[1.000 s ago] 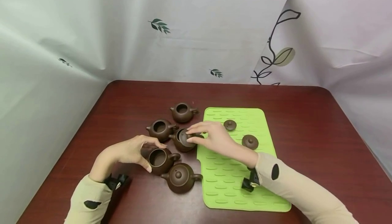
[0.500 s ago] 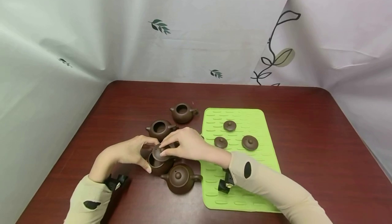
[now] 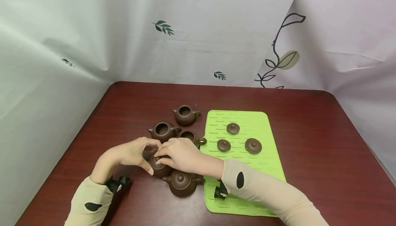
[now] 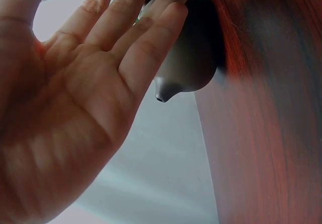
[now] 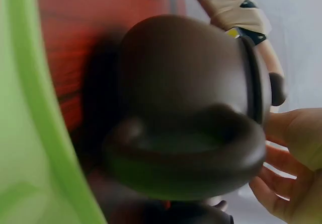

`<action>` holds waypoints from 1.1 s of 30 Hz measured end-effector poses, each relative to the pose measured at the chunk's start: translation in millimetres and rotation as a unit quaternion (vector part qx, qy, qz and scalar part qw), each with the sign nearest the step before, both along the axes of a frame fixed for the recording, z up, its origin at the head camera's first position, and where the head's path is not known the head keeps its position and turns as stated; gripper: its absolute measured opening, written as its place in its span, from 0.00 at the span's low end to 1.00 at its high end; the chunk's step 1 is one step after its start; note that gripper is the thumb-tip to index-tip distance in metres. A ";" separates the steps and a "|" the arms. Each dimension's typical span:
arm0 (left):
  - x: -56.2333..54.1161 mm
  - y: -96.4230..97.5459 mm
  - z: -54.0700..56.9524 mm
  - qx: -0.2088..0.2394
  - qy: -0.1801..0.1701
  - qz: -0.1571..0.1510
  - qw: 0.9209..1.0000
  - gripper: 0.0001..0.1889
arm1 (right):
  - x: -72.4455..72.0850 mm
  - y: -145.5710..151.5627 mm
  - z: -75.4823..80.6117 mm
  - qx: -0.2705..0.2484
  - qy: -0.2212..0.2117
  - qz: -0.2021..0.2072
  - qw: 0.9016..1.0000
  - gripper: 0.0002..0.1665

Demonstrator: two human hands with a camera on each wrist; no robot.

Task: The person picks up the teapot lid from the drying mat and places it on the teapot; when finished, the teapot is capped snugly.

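Apparently, one lidded teapot is finished, the left hand curves round a second teapot on the table, the right hand pinches its lid, and three open teapots remain, with three lids.

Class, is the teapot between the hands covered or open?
Covered: the head view shows a lid over the teapot, under the right hand. Fully seated or not: cannot tell.

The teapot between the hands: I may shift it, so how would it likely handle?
The teapot looks stiff and probably breakable, given its clay-like body. Its squat shape suggests it may slide before tipping. The lid under the right hand appears separate, so tilting might drop it.
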State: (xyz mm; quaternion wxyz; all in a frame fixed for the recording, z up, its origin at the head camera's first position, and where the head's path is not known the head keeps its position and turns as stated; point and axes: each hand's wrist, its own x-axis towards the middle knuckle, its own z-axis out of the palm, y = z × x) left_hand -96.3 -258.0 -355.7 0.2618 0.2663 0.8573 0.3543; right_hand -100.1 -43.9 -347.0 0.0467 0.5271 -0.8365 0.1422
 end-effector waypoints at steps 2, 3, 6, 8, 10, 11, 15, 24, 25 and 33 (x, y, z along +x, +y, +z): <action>-0.2 0.0 -0.2 0.001 -0.001 0.000 1.000 0.25 | 0.6 0.8 -0.9 0.001 0.000 -0.001 1.000 0.14; 0.0 -0.2 0.2 0.001 -0.001 -0.001 1.000 0.25 | 0.8 1.1 -1.5 0.000 -0.001 0.000 1.000 0.14; 0.6 0.9 -0.2 -0.004 -0.001 -0.004 1.000 0.25 | 1.1 3.3 -4.1 0.005 0.004 0.011 1.000 0.15; 1.2 1.2 0.4 -0.011 0.005 -0.011 1.000 0.25 | 0.7 4.8 -4.9 0.010 0.003 0.022 1.000 0.15; 1.9 1.6 2.2 -0.025 0.023 -0.019 0.999 0.25 | -0.2 6.5 -4.6 0.015 -0.001 0.028 0.999 0.17; 2.3 1.9 3.8 -0.035 0.034 -0.022 0.999 0.26 | -0.9 7.6 -4.1 0.015 -0.011 0.028 0.999 0.17; 2.9 2.9 10.6 -0.076 0.070 -0.028 0.994 0.32 | -4.1 15.9 -3.2 0.002 -0.054 0.013 0.998 0.20; -22.9 20.0 28.8 -0.057 0.119 -0.043 0.990 0.30 | -10.3 62.7 -3.1 -0.067 -0.112 0.015 0.991 0.21; -27.1 23.0 30.4 -0.058 0.118 -0.045 0.990 0.29 | -10.2 69.8 -2.6 -0.068 -0.118 0.017 0.991 0.21; -52.5 41.9 34.7 -0.053 0.181 -0.062 0.980 0.23 | -5.5 127.1 -3.0 -0.078 -0.124 0.011 0.989 0.20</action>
